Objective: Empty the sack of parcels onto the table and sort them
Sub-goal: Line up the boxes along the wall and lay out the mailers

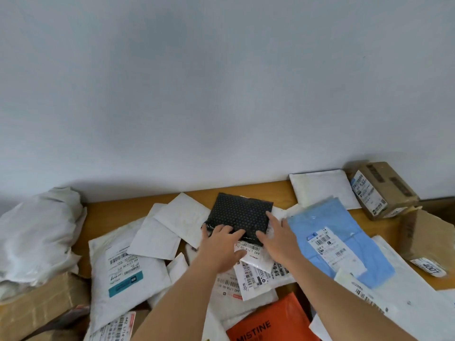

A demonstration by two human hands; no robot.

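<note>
1. The left hand (221, 244) lies with fingers spread flat over the near edge of a black dotted mailer (240, 217). No finger visibly curls under it, so it looks pressed, not gripped.
2. The right hand (277, 236) also rests with fingers extended, its fingertips touching the mailer's right edge and its palm over a white labelled parcel (253, 254) just beneath.
3. The black mailer sits on top of the central heap, near the back of the wooden table (118, 212).
4. Around it, white poly mailers overlap in a loose pile; a large one with a teal label (123, 271) lies to the left, a blue bag (339, 244) to the right, an orange MISTINE bag (268, 321) in the foreground.
5. Cardboard boxes stand at the right: one at the far corner (381, 190), another at the frame edge (428, 237).
6. The crumpled white sack (37, 232) slumps at the left, apparently emptied, so I judge the tipping-out done.
7. Sorting seems barely begun: most parcels overlap unsorted, and only the boxes at the right hint at a separate group.
</note>
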